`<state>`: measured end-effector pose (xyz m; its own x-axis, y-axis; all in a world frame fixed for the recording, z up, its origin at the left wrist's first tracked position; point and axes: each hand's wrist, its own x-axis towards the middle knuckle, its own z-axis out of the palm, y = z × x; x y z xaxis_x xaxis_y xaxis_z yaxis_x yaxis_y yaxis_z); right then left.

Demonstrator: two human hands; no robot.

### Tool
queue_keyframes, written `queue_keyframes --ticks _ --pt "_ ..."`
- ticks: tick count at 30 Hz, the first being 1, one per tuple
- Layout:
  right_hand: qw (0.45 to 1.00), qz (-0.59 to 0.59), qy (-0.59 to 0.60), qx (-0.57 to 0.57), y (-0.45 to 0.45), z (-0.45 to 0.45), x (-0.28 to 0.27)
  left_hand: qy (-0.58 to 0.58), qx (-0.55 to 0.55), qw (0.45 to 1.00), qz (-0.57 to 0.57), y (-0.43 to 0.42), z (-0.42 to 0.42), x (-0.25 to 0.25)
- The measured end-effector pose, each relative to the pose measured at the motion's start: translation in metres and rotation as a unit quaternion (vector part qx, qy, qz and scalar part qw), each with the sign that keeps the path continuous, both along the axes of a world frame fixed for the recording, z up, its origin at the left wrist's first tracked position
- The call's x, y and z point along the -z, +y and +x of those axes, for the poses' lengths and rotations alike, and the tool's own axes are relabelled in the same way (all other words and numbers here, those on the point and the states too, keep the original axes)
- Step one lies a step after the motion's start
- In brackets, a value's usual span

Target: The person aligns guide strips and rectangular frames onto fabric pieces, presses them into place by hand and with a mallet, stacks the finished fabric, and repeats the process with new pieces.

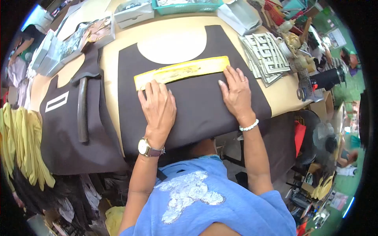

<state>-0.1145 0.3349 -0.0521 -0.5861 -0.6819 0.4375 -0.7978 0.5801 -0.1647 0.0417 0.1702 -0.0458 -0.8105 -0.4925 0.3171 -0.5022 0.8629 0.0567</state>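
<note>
A long yellow strip (183, 70) with dark marks lies across a dark brown piece (189, 106) that has a rounded cut-out at its top. My left hand (158, 104) rests with its fingertips on the lower edge of the strip near its left end, fingers spread. At the strip's right end lies my right hand (237, 92), also spread, its fingertips touching the strip's corner and the dark piece. Neither hand is wrapped round anything. To the left, a hammer (82, 110) lies on another dark piece (59, 133) with a small white rectangular frame (57, 101) on it.
White cut-out pattern pieces (267, 55) are stacked at the right. Boxes (134, 13) and a teal tray (187, 7) line the back of the table (118, 41). Yellow cloths (21, 137) hang at the left edge. A black tool (328, 78) stands at the right. Another person's arm (21, 47) shows far left.
</note>
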Motion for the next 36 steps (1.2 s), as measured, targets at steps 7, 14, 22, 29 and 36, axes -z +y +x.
queue_keyframes --ticks 7,14,22,29,36 --pt "0.999 0.006 -0.038 0.008 0.0023 0.0001 0.0046 0.009 0.004 1.000 -0.014 0.0010 0.0047 0.0079" --pt "0.998 0.003 -0.055 0.020 0.0000 0.0033 0.0015 0.021 0.010 1.000 0.003 0.0011 0.0059 0.0067" --pt "0.999 0.010 -0.038 0.015 -0.0001 0.0021 0.0025 0.022 0.004 1.000 0.009 0.0004 0.0059 0.0061" --pt "0.999 0.014 -0.043 0.019 0.0000 0.0017 0.0029 0.019 0.003 1.000 0.005 0.0008 0.0047 0.0072" --pt "0.999 0.012 -0.034 0.022 0.0007 0.0006 0.0047 -0.003 0.013 1.000 -0.011 0.0000 0.0044 0.0061"
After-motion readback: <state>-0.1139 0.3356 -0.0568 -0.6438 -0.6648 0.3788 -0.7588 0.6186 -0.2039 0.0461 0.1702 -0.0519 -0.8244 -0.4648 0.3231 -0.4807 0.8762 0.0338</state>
